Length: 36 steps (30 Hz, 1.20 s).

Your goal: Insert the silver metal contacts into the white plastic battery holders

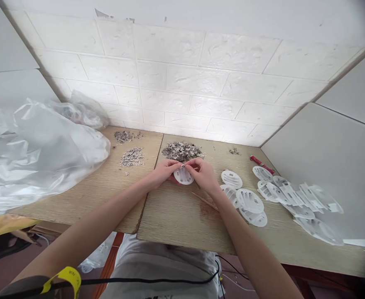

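Between my two hands is a round white plastic disc (184,176) with slots and small metal pieces on it. My left hand (166,171) pinches its upper left edge, and my right hand (201,171) has thumb and fingers closed at its upper right. Both thumbs meet near a small metal part at the disc's top. Just behind the hands lies a heap of small metal parts (182,151). To the right, several similar discs (250,201) overlap on the table.
More discs (294,199) lean in a row at the right, near a red tube (262,164). Small metal piles (132,157) lie back left. A large clear plastic bag (45,153) covers the left side. A thin stick (204,201) lies by my right wrist.
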Available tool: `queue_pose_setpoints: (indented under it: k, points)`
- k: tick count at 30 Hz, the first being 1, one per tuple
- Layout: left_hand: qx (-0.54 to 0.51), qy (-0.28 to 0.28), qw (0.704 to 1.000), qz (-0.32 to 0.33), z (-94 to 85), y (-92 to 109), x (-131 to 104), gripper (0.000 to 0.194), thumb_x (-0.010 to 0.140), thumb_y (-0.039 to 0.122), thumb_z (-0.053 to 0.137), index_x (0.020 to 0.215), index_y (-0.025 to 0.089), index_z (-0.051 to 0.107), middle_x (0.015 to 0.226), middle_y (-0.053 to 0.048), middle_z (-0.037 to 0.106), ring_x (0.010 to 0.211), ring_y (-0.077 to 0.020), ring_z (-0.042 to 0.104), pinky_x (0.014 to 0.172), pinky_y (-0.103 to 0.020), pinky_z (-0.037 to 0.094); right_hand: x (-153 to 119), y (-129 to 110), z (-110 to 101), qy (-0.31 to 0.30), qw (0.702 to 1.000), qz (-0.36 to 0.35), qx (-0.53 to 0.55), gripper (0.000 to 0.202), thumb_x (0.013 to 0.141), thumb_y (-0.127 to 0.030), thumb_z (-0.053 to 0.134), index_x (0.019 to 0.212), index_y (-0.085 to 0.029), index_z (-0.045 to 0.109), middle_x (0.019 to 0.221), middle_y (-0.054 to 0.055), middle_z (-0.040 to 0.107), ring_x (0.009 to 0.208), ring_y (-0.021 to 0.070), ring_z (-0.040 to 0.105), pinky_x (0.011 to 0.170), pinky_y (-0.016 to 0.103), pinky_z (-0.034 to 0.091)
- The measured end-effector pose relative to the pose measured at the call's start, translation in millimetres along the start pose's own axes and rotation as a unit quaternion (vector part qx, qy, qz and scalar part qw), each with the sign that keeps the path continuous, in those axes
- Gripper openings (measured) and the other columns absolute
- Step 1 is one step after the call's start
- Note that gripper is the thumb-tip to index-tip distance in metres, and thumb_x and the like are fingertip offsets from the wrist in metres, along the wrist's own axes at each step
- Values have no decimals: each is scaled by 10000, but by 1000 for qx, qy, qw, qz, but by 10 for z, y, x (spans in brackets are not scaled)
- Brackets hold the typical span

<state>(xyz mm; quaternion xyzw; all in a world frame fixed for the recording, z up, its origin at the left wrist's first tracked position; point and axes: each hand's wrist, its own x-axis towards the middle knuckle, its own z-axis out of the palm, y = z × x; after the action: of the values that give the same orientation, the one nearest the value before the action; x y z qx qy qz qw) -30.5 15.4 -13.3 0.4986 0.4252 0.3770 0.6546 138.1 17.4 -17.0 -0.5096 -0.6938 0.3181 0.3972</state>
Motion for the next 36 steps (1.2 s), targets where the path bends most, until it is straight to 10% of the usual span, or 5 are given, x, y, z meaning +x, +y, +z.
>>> queue_pose_setpoints:
  k: [36]
  points:
    - [95,44,994,30,35,-9,-18,265,725,356,718,849,124,748,754,-60,715,672,-154,614,617,-259,475,-61,-69,23,-9,994,40,103,185,748,-322,661,853,-176,618,827,36,645,750,162,594,611,271,472]
